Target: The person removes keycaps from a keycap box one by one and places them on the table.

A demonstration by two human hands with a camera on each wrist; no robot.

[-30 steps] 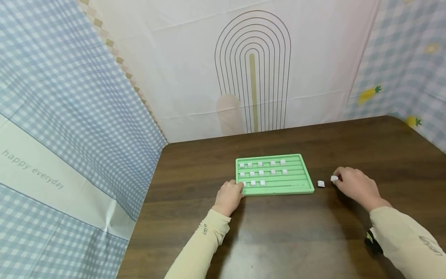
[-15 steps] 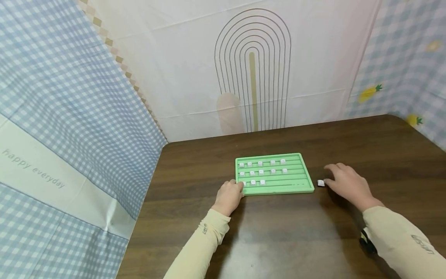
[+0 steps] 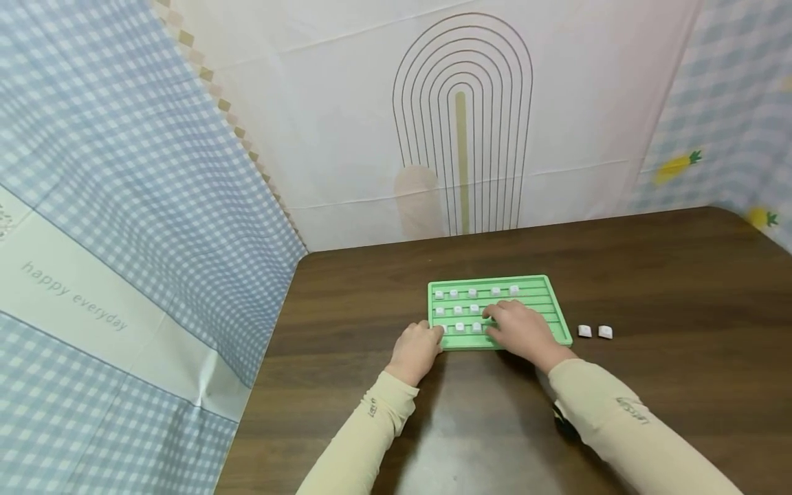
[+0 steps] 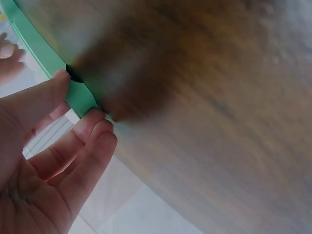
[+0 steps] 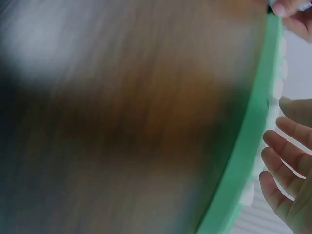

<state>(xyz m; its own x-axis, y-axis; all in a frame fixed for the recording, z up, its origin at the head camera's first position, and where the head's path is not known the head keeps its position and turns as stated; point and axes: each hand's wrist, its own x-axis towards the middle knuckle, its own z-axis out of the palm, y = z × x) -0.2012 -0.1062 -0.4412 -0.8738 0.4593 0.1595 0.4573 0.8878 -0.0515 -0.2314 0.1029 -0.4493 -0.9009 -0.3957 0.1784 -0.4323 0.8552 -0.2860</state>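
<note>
A green ridged tray (image 3: 549,300) lies on the table, with small white keycaps (image 3: 474,309) set along its rows. My left hand (image 3: 416,352) grips the tray's near left corner; the left wrist view shows thumb and fingertips on either side of the green rim (image 4: 43,51). Over the tray's middle reaches my right hand (image 3: 522,330), its fingertips beside the keycaps of the two nearer rows and hiding part of these rows. In the right wrist view its fingers (image 5: 280,146) are spread and loosely bent, holding nothing, just above the tray's edge (image 5: 248,131).
Two loose keycaps, one left (image 3: 584,331) and one right (image 3: 605,332), lie side by side on the brown table (image 3: 668,295) right of the tray. Behind the table hangs a white curtain (image 3: 346,137) with printed arches; a blue checked curtain (image 3: 155,172) hangs at the left.
My right hand has set a keycap down beside the other one on the table, let go and moved left over the tray. My left hand keeps its grip on the corner.
</note>
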